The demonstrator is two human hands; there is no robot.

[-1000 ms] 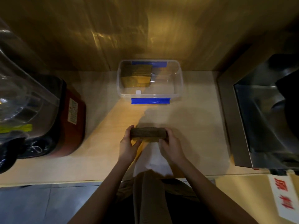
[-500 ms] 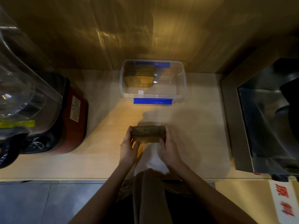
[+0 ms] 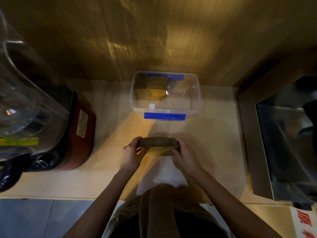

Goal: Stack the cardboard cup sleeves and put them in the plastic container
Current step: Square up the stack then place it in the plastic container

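The blender [image 3: 30,109] is cut off at the left edge; its label [image 3: 82,125] is unreadable.

A single wide-angle camera, worn on the person's head, looks steeply down and forward over a wooden counter [image 3: 214,143]. The forearms enter from the bottom edge, close under the lens. A clear plastic container [image 3: 197,100] sits farther off at centre, against the back wall [image 3: 154,40]. The wide lens bends the frame's edges. No second view exists.
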